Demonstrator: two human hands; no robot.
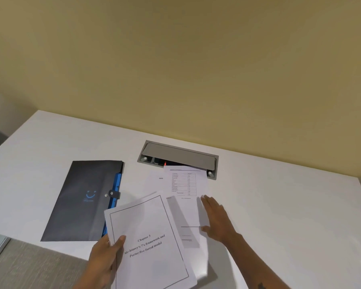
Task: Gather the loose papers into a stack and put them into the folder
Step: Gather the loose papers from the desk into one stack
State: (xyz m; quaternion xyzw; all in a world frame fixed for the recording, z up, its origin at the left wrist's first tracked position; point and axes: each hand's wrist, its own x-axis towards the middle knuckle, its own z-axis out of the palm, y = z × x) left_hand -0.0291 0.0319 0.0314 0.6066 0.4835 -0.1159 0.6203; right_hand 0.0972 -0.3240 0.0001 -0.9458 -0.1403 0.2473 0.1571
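My left hand [107, 257] grips the left edge of a bordered sheet headed "Chapter 3" [152, 243], lifted above the white table [279, 215] with at least one more sheet under it. My right hand [216, 220] lies flat with fingers spread at the right edge of a loose sheet [188, 217] on the table. Further back lies a sheet with a printed table [184, 182], overlapping another white sheet [154, 180]. The dark folder [83, 199] with a blue smile mark and blue side strip lies shut to the left, its button strap fastened.
A grey cable hatch [179, 153] is set into the table behind the papers, its lid partly open with a red light inside. A yellow wall runs along the back. The table's front left edge [15, 236] drops to a grey floor.
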